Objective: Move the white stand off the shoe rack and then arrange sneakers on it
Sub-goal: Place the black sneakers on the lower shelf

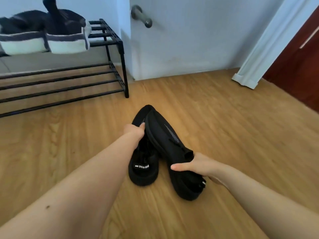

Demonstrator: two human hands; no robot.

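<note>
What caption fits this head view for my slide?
Left hand and right hand each hold a black sneaker above the wooden floor, near the black shoe rack.

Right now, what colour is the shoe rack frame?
Black, seen in the head view: the shoe rack has black bars and posts.

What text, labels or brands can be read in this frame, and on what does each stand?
"DESIGN": white letters on the heel tab of the left sneaker, held by the left hand; a small white mark before the word is too small to read.
Line of small print along the right sneaker: blurred, unreadable.
White tag at that sneaker's heel, by the right hand: too small to read.
Nothing else bears text.
</note>
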